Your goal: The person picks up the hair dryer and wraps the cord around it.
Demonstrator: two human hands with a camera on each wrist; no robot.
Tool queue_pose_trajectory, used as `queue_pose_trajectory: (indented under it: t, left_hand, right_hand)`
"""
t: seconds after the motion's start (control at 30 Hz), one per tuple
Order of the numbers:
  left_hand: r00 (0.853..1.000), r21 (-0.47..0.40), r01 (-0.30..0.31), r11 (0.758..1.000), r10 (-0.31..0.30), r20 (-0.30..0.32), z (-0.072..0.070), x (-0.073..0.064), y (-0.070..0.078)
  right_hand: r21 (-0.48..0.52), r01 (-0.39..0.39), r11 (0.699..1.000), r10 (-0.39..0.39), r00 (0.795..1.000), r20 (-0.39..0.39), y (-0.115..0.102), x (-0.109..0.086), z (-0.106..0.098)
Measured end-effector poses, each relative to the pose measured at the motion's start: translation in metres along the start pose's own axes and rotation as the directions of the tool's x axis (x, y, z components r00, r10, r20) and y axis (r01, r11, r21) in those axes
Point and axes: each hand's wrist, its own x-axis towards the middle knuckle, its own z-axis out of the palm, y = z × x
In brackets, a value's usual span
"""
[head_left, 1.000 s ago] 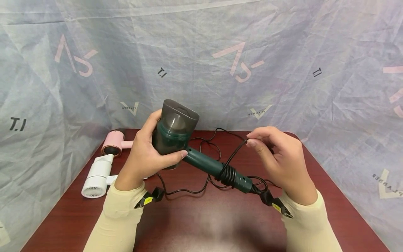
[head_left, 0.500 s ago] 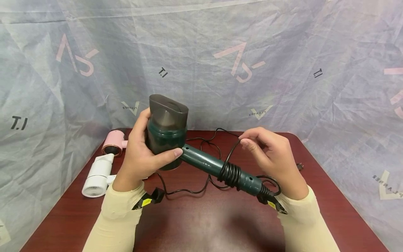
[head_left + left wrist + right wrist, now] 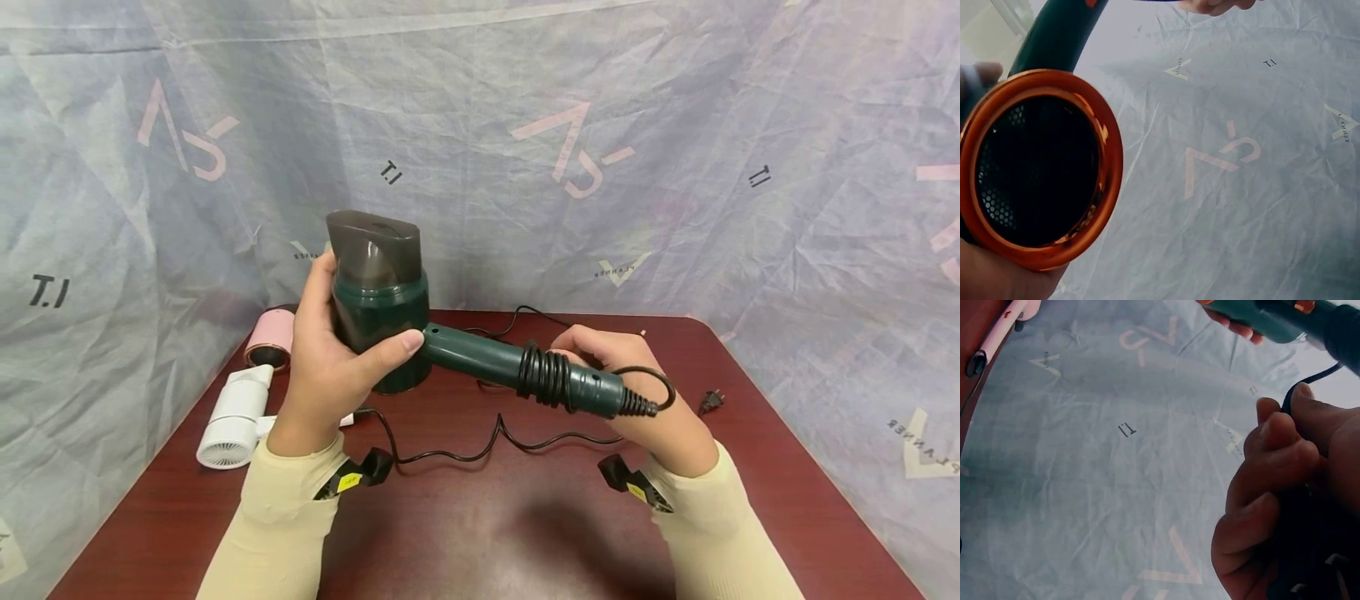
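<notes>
Green hair dryer (image 3: 390,321): held above surface (image 3: 480,533), centre-left, nozzle up, handle pointing right. Left hand (image 3: 330,367): grip curled round dryer body. Black cord (image 3: 551,379): coiled several turns round handle, remainder trailing across surface. Right hand (image 3: 645,400): behind handle end, grip pinching cord. White dryer (image 3: 232,417) and pink dryer (image 3: 270,337): lying far left on surface. Plug (image 3: 711,402): right side.
</notes>
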Motion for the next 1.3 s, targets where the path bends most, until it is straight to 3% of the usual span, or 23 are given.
queue_pose_trajectory:
  t: [0.13, 0.43, 0.7, 0.93, 1.3]
  left_hand:
    - [0.998, 0.006, 0.041, 0.999, -0.040, -0.053, 0.000, 0.000, -0.002]
    - [0.991, 0.021, 0.072, 0.997, -0.069, -0.116, 0.002, 0.000, -0.002]
    - [0.985, 0.048, 0.073, 0.996, -0.065, -0.163, 0.002, 0.000, -0.005]
    - [0.979, 0.088, 0.073, 0.993, -0.054, -0.197, 0.005, -0.001, 0.000]
    - [0.975, 0.144, 0.060, 0.988, -0.027, -0.220, 0.023, 0.000, 0.017]
  right_hand:
    - [-0.004, -0.014, 1.000, 0.015, 0.999, 0.042, -0.005, -0.001, 0.003]
    - [-0.053, 0.061, 0.997, -0.055, 0.991, 0.119, -0.010, -0.004, 0.010]
    - [-0.190, 0.100, 0.977, -0.066, 0.982, 0.178, -0.020, -0.005, 0.016]
    - [-0.258, 0.095, 0.961, -0.049, 0.983, 0.178, -0.031, -0.009, 0.021]
    - [-0.135, 0.100, 0.986, -0.077, 0.983, 0.169, -0.039, -0.011, 0.025]
